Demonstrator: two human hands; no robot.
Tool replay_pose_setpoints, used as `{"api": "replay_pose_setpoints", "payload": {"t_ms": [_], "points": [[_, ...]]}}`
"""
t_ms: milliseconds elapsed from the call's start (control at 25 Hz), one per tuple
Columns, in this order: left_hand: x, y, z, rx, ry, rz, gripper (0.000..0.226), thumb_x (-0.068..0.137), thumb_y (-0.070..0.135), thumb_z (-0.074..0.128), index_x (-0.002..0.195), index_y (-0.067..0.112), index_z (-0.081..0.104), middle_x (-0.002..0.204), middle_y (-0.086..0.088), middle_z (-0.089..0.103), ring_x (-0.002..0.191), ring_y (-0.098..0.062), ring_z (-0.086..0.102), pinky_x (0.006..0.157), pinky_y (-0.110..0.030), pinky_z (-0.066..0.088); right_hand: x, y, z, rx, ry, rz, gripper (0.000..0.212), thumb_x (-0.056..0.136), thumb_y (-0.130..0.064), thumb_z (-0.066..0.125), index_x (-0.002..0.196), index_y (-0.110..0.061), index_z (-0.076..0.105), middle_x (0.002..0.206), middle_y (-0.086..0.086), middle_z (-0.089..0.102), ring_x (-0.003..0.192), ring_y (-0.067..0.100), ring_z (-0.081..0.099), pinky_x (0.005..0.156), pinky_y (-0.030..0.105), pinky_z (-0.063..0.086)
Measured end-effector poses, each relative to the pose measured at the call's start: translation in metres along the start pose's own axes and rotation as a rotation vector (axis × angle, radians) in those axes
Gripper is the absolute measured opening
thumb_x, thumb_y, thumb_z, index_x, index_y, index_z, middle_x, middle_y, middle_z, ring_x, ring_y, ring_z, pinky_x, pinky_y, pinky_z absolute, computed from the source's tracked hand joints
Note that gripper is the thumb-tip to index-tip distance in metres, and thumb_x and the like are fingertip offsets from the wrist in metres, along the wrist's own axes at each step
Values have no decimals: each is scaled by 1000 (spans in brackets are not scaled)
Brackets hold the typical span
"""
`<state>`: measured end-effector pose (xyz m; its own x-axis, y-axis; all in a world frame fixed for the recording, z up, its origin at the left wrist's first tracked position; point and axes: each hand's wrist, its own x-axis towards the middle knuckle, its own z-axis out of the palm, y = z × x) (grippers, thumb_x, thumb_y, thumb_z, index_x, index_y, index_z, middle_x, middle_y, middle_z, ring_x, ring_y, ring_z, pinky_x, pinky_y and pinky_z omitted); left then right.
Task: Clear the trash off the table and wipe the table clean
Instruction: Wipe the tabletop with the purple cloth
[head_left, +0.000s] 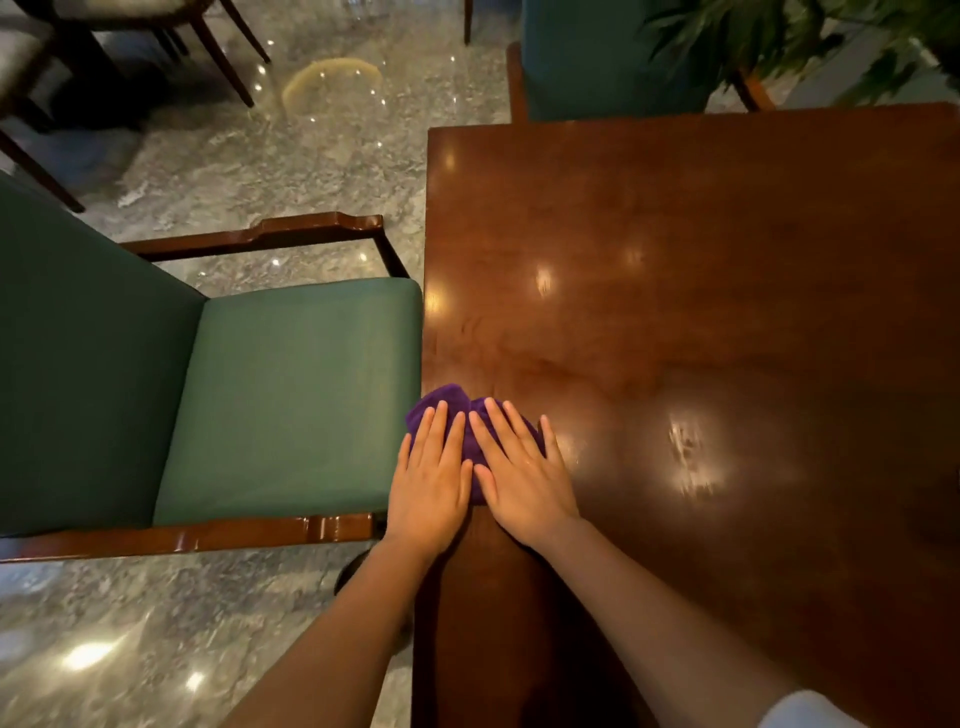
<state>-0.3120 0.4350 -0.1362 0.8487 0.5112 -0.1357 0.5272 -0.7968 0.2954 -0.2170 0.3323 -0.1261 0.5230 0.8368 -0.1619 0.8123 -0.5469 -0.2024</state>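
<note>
Two hands lie flat, side by side, on a purple cloth (457, 415) at the left edge of a dark polished wooden table (727, 260).

Left hand (428, 483): palm down, fingers straight and a little spread, pressing on the cloth; the outer side of the hand overhangs the table's edge. It grips nothing.

Right hand (522, 478): palm down, fingers straight and fanned, pressing on the cloth just beside the left hand, thumbs touching or nearly so. It grips nothing. A white sleeve (810, 712) shows at the lower right corner.

Cloth: bunched, mostly covered by the hands; its far part shows beyond the fingertips, and a corner slightly overhangs the table's left edge.

Table: glossy brown top with bright reflections of ceiling lights; a smeared patch shows to the right of the hands.

Green chair (291, 395): upholstered seat with wooden arms, drawn up against the table's left edge, just beside the left hand.

Second green chair (587, 62): at the table's far side.

Plant (769, 36): leafy, at upper right beyond the table.

Floor (260, 156): grey marble, shiny.
</note>
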Motion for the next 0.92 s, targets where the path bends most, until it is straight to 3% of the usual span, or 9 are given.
{"api": "replay_pose_setpoints", "payload": {"t_ms": [160, 320, 480, 600, 680, 760, 840, 920], "points": [[48, 1, -8, -17, 34, -53, 57, 94, 34, 20, 147, 12, 20, 157, -10, 13, 145, -22, 6, 116, -39, 10, 51, 17, -9, 0, 20, -42, 58, 91, -41, 18, 146, -21, 24, 154, 2, 24, 141, 19, 20, 111, 51, 19], [84, 5, -15, -7, 34, -106, 54, 98, 27, 31, 148, 17, 12, 158, -6, 5, 145, -19, -2, 116, -42, 4, 87, 34, -17, -22, -12, -90, 55, 98, -40, 18, 148, -25, -1, 158, -2, -5, 144, 15, -7, 113, 48, -4], [100, 6, -28, 19, -126, -140, 55, 99, 34, 26, 148, 25, 2, 159, 0, -5, 144, -15, -10, 115, -49, 0, 98, 35, -30, 14, -94, -78, 55, 100, -40, 20, 147, -27, -4, 157, -3, -10, 143, 15, -13, 112, 52, -7], [97, 13, -50, 50, -180, -152, 60, 97, 36, 33, 148, 24, 7, 159, -4, 3, 145, -18, -1, 115, -49, 7, 88, 30, -51, -9, -111, -76, 56, 98, -36, 33, 148, -22, 13, 158, 2, 8, 144, 19, -3, 113, 53, -1], [85, 25, -69, 61, -87, -95, 59, 90, 35, 45, 144, 18, 28, 150, -10, 31, 139, -24, 25, 109, -45, 26, 69, 29, -72, 13, -64, -63, 48, 93, -30, 44, 139, -17, 35, 148, 8, 33, 141, 23, 16, 113, 50, 8], [63, 45, -87, 99, -36, -4, 47, 85, 35, 51, 126, 14, 48, 127, -10, 55, 117, -29, 50, 91, -40, 42, 39, 29, -98, -24, -26, -33, 36, 90, -29, 48, 124, -15, 49, 132, 10, 50, 129, 27, 36, 108, 45, 20], [37, 69, -99, 138, -51, 46, 34, 84, 34, 51, 110, 12, 54, 112, -11, 62, 101, -33, 58, 80, -38, 45, 4, 32, -122, -33, -25, 26, 32, 89, -30, 48, 116, -14, 54, 123, 11, 55, 119, 28, 45, 101, 41, 28], [10, 95, -106, 183, -46, 103, 30, 84, 32, 49, 103, 10, 57, 108, -12, 63, 97, -33, 59, 79, -38, 43, -36, 38, -141, -35, -7, 93, 31, 88, -30, 49, 114, -14, 55, 121, 11, 56, 117, 29, 47, 99, 41, 31]]}}
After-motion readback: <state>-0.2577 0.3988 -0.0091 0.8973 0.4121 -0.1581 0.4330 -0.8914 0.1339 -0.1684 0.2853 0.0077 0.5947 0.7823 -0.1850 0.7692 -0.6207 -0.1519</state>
